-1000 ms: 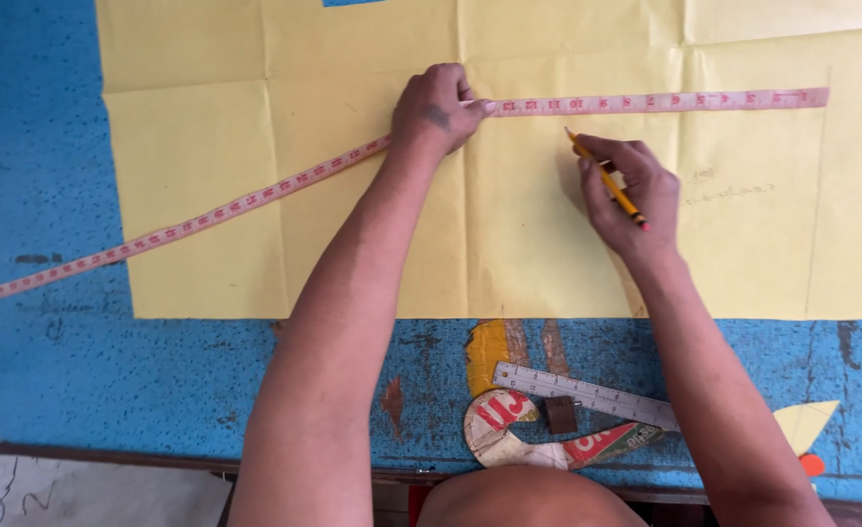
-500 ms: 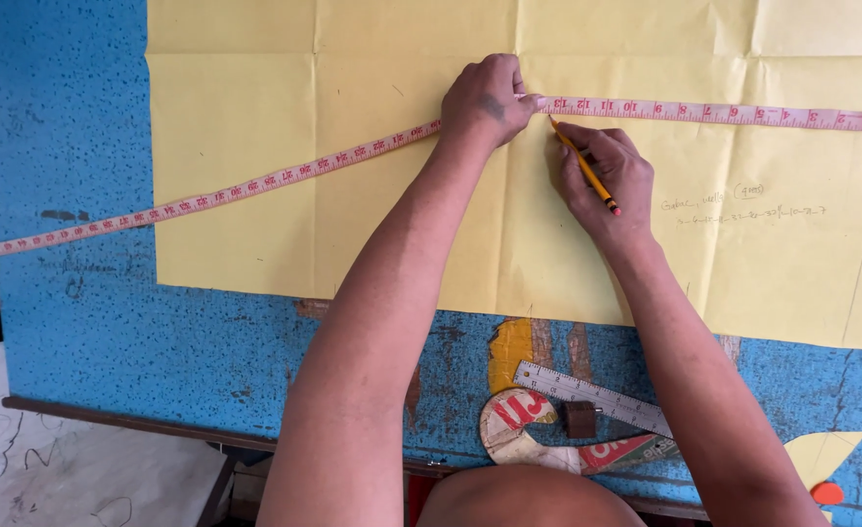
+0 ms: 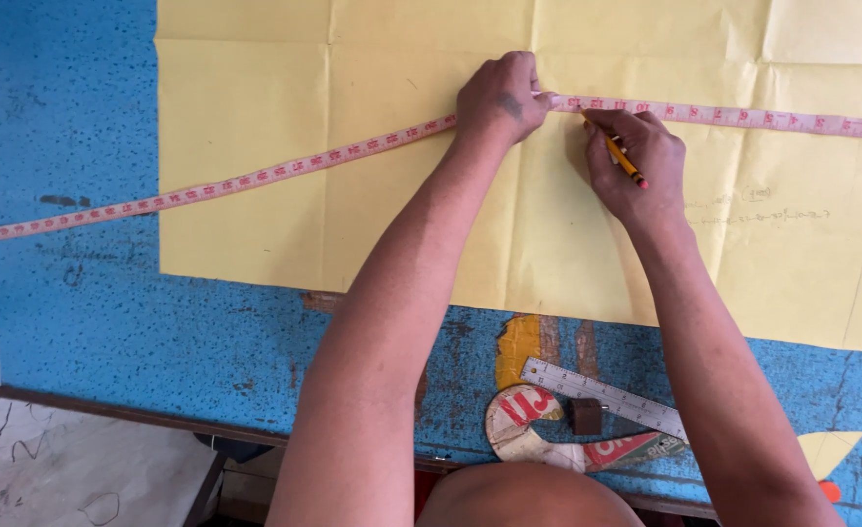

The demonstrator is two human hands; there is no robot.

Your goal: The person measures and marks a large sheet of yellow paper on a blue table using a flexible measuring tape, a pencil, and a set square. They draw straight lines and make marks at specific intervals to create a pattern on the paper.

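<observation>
My left hand (image 3: 501,98) presses the pink measuring tape (image 3: 255,180) flat onto the yellow paper (image 3: 255,127) spread over the blue worktop (image 3: 89,293). My right hand (image 3: 636,161) grips a yellow pencil (image 3: 622,160), its tip at the tape's edge just beside my left fingers. A metal ruler (image 3: 602,395) lies near the worktop's front edge.

One yellow paper sheet (image 3: 255,146), one tape measure (image 3: 255,181), one pencil (image 3: 624,162), one steel ruler (image 3: 607,395), two hands on the blue table (image 3: 80,312).

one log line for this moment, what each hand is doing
left hand: presses tape measure onto yellow paper | right hand: holds pencil, tip at tape edge | table: blue, metal ruler near front edge
</observation>
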